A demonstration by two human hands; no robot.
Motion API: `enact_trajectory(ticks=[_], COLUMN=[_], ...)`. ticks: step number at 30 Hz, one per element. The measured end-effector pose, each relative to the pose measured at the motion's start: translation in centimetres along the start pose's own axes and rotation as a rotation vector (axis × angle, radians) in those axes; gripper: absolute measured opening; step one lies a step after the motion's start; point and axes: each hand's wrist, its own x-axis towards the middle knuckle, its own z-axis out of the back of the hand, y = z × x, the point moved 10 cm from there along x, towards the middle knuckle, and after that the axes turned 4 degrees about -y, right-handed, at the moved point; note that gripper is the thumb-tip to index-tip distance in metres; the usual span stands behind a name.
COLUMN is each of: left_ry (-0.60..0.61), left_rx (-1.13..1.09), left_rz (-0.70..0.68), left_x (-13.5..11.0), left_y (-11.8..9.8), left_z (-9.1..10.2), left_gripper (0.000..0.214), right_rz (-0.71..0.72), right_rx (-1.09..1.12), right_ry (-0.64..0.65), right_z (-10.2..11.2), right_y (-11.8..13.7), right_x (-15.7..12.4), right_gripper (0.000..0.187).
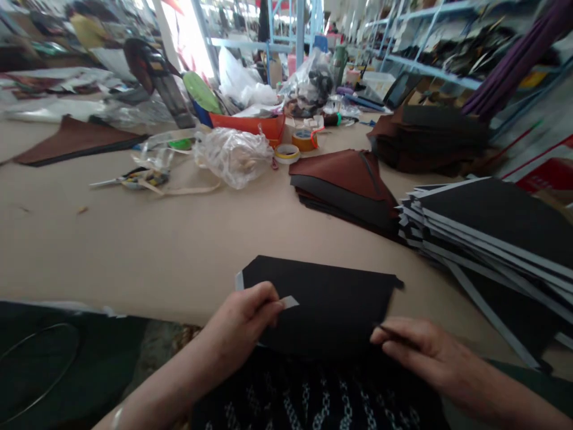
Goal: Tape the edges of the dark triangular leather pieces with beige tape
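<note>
A black fabric panel (322,286) lies flat at the table's front edge, with a pale strip along its left corner. My left hand (250,316) is closed over the panel's left part, pinching a short whitish strip (290,302) whose free end points right. At the panel's right edge, my right hand (416,346) is closed on a thin dark stick-like tool (400,338); its kind I cannot make out. The tip is close to the panel's edge, and whether it touches is unclear.
Right of the panel, black pieces with pale edging (501,233) are stacked. Behind it lie brown and black pieces (344,179), tape rolls (286,153), a crumpled plastic bag (237,155) and scissors (134,178). A person (89,30) is at the far left.
</note>
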Motion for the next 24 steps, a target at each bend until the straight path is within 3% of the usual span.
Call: enact_trajectory(ticks=[2, 4, 7, 10, 16, 20, 24], left_ry=[0.077, 0.131, 0.161, 0.161, 0.219, 0.325, 0.322], left_rx=[-0.083, -0.121, -0.109, -0.063, -0.07, -0.094, -0.037], left_rz=[0.036, 0.064, 0.076, 0.05, 0.071, 0.168, 0.227], left_x=[0.3, 0.6, 1.0, 1.4, 1.8, 1.3, 1.1], left_y=[-1.4, -2.3, -2.7, -2.7, -2.5, -1.2, 2.6], left_z=[-1.7, -3.1, -3.9, -3.9, -4.4, -3.6, -0.2], left_gripper=[0.029, 0.028, 0.027, 0.026, 0.03, 0.034, 0.04], right_rz=[-0.022, -0.06, -0.062, -0.019, -0.016, -0.042, -0.039], right_rx=[0.18, 0.332, 0.397, 0.38, 0.424, 0.497, 0.535], right_ry=[-0.105, -0.14, -0.059, 0.003, 0.062, 0.016, -0.211], right_z=[1.0, 0.6, -1.4, -2.5, -3.4, -0.7, 5.9], right_y=[0.6, 1.2, 2.6, 3.8, 4.1, 3.5, 1.5], right_x=[1.8, 3.8, 6.3, 8.0, 9.1, 8.2, 6.0], right_gripper=[0.023, 0.029, 0.03, 0.014, 0.007, 0.006, 0.011])
